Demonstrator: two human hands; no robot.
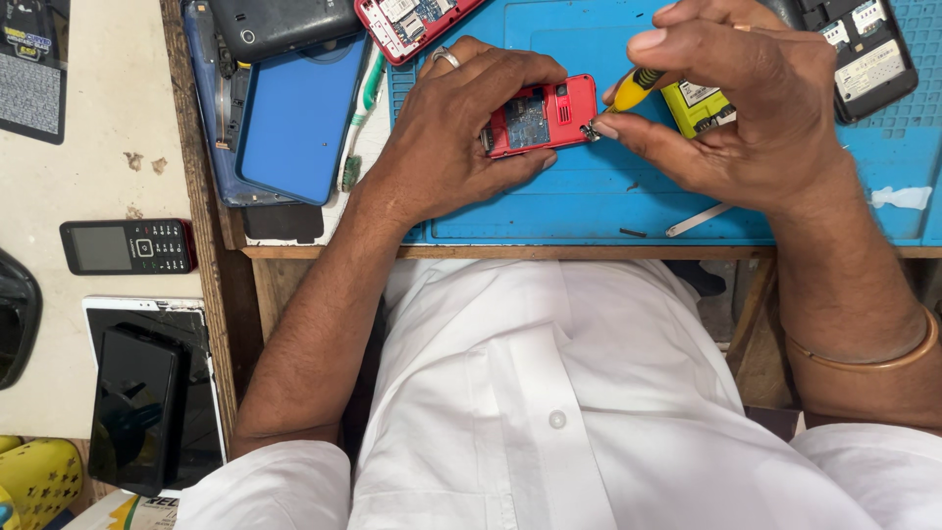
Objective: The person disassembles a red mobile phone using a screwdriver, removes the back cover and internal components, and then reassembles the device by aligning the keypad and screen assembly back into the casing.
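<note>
My left hand (461,128), with a ring on one finger, holds a small red phone (545,115) flat on the blue work mat (589,206). The phone's back is off and its circuit board shows. My right hand (731,98) grips a yellow-handled screwdriver (636,90), its tip at the phone's right edge. A yellow battery (695,106) lies just behind the screwdriver, partly hidden by my right hand.
Several opened phones lie about: a red one (412,25) and a dark one (868,54) at the mat's far edge, a blue tablet cover (294,118) at left. A black keypad phone (128,245) and dark phones (137,407) sit on the left counter. A white strip (697,220) lies on the mat.
</note>
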